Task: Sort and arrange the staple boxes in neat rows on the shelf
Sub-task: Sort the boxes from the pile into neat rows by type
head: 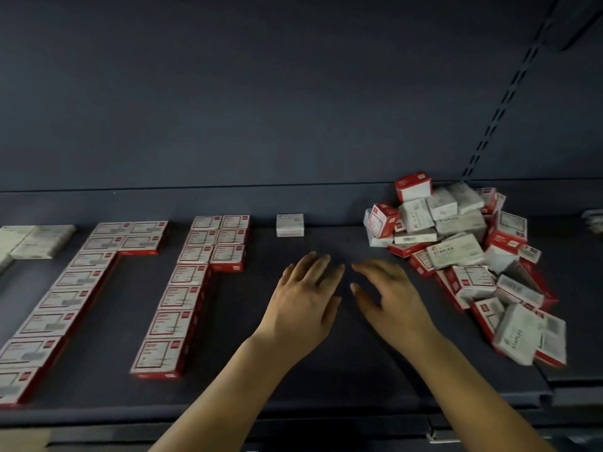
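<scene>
Across the lower middle of the frame, 2 bare hands reach over the dark shelf (326,370) side by side. The left hand (305,296) has its fingers straight and slightly spread, palm down, holding nothing. The right hand (388,296) is likewise relaxed and empty, its fingers extended toward the left hand.

At centre left, red-and-white staple boxes (182,288) lie flat in a tidy double row that runs from the back of the shelf toward the front edge. Further left, another row of red-and-white boxes (65,288) runs diagonally to the lower left corner. In the far left, pale boxes (36,239) sit together near the back.

Just above the hands, a single white box (290,225) stands alone near the back wall. At the right, a jumbled pile of staple boxes (463,256), red and white mixed, lies heaped and tilted, well apart from the rows.
</scene>
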`<state>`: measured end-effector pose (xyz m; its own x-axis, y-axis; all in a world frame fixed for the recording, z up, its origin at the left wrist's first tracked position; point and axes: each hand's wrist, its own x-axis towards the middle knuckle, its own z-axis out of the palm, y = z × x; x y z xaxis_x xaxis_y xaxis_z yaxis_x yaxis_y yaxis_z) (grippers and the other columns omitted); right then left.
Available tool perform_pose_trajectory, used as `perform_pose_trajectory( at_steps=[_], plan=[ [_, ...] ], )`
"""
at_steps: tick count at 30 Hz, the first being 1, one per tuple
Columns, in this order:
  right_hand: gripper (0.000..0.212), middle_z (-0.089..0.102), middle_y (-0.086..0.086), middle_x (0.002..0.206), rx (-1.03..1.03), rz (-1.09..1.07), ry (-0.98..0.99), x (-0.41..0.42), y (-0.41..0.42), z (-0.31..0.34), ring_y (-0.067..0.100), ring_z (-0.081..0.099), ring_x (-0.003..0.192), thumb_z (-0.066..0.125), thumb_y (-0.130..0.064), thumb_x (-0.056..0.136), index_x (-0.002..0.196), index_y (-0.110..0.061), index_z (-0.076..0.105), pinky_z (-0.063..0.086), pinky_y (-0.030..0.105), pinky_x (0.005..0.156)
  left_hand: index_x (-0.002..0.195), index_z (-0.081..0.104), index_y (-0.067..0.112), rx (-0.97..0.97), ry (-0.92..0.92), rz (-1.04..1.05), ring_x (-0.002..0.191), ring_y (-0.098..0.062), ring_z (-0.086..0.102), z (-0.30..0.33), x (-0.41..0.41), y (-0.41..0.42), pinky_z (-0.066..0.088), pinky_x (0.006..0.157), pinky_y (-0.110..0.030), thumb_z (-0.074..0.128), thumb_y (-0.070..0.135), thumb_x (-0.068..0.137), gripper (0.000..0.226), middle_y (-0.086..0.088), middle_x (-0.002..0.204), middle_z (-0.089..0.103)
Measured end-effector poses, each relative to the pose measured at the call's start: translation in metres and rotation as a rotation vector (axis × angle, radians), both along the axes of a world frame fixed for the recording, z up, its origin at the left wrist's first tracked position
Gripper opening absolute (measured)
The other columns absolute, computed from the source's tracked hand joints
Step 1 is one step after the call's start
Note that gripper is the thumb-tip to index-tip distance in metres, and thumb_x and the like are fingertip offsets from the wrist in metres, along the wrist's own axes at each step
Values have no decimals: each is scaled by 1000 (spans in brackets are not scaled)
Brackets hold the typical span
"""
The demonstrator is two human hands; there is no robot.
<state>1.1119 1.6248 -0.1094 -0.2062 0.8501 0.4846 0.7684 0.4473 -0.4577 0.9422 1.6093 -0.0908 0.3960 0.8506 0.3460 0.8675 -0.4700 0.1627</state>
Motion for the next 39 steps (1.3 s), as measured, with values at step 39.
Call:
perform_pose_trajectory(
  at_steps=[39],
  plan=[
    [40, 63, 15, 105, 117, 28, 69, 36, 72, 23, 31, 63, 93, 72, 12, 67, 104, 0, 66, 46, 29, 83, 132, 52, 14, -173, -388, 94, 125, -17, 46, -15, 12, -10, 34, 102, -20, 60, 20, 90, 44, -2, 133, 53]
  ],
)
